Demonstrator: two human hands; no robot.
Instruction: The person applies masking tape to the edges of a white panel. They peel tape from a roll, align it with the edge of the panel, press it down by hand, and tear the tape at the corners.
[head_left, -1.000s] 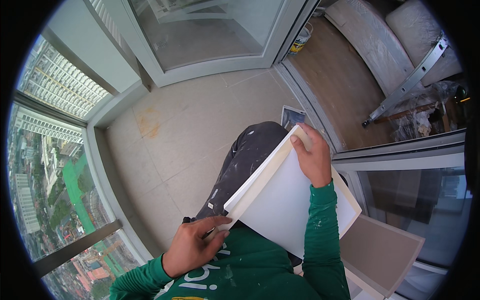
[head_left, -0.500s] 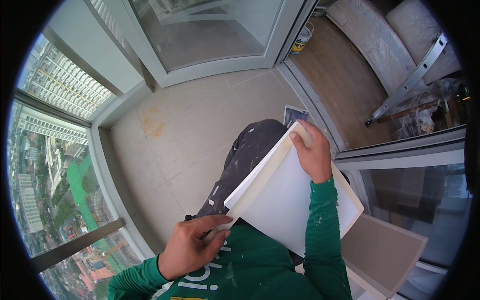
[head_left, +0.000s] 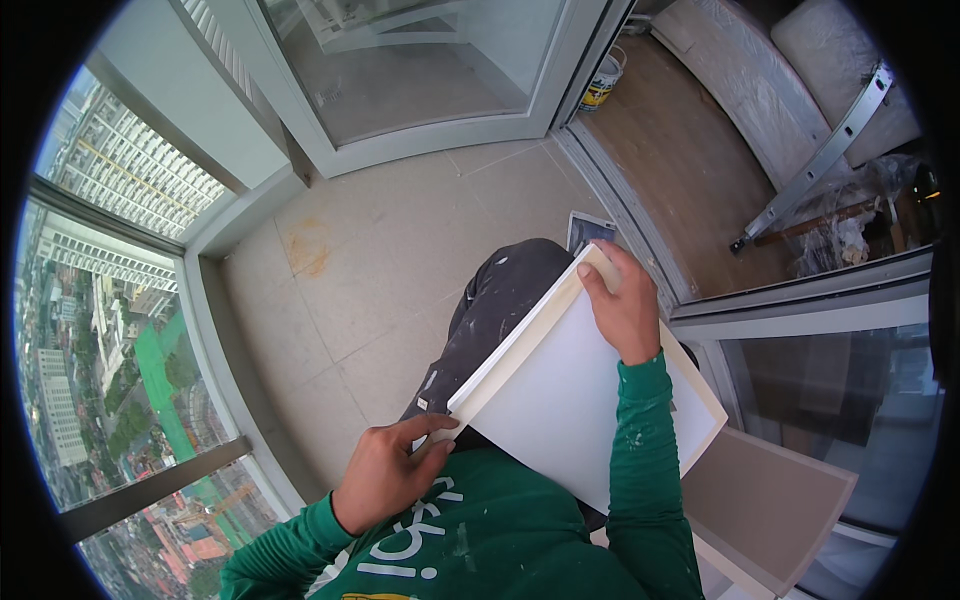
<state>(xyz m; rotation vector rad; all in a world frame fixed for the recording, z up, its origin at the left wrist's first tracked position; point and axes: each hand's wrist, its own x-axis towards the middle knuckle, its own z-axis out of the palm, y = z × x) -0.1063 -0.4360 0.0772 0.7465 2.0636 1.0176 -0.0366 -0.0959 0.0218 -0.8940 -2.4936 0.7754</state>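
Across my lap lies a white panel (head_left: 550, 400), tilted, with a cream tape strip (head_left: 518, 358) running along its left long edge. My right hand (head_left: 625, 305) grips the panel's far corner, thumb on top over the strip and fingers behind the edge. At the near-left corner my left hand (head_left: 390, 468) is closed, thumb and forefinger pinching the end of the strip. Whether those fingers also hold the panel's corner is hidden. Another cream edge (head_left: 708, 440) shows along the panel's right side.
A grey-brown panel with a pale border (head_left: 765, 500) stands at my right. Ahead is a glass door (head_left: 400, 70); a window (head_left: 110, 370) is on the left. Beyond the sill lie a paint bucket (head_left: 603, 82), a metal rail (head_left: 815, 160) and plastic-wrapped furniture (head_left: 740, 75). A small framed item (head_left: 590, 230) sits by my knee.
My left hand has shifted slightly, and its end of the tape strip now lies closer along the panel's edge, where a gap showed before. My right hand stays on the far corner.
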